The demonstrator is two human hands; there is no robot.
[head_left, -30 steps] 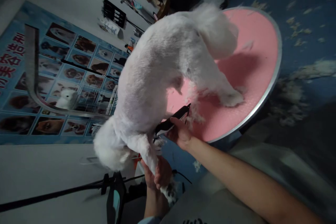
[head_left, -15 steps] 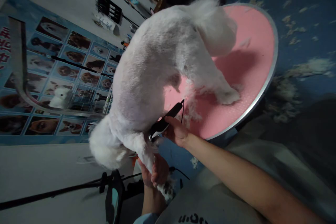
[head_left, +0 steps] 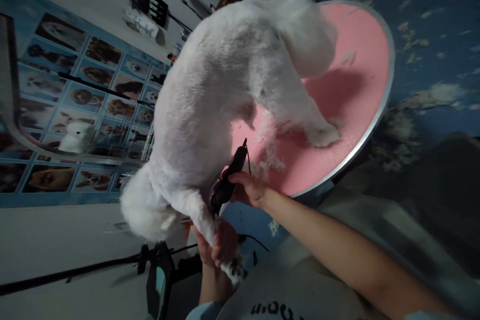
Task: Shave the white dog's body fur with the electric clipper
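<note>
A white dog [head_left: 210, 90] with short-clipped body fur stands on a round pink grooming table [head_left: 369, 60]. My left hand [head_left: 221, 242] is closed around its raised front leg [head_left: 193, 207], just above the paw [head_left: 235, 267], where longer, darker-tipped fur hangs out. In my right hand [head_left: 249, 187] is a black hair clipper [head_left: 227, 185], gripped around its body with the thumb on top. The clipper's head points at the leg, close beside my left hand. Part of my right hand's fingers is hidden behind the clipper.
Loose white fur [head_left: 272, 152] lies on the table by the hind paw, and more clumps [head_left: 397, 135] on the blue floor. A metal grooming arm [head_left: 22, 135] curves past a dog-photo poster [head_left: 93, 75]. A black stand [head_left: 142, 257] is at lower left.
The clipper has moved along the raised front leg toward my left hand, and its angle is steeper. My left hand keeps hold of the leg. The whole view has shifted slightly.
</note>
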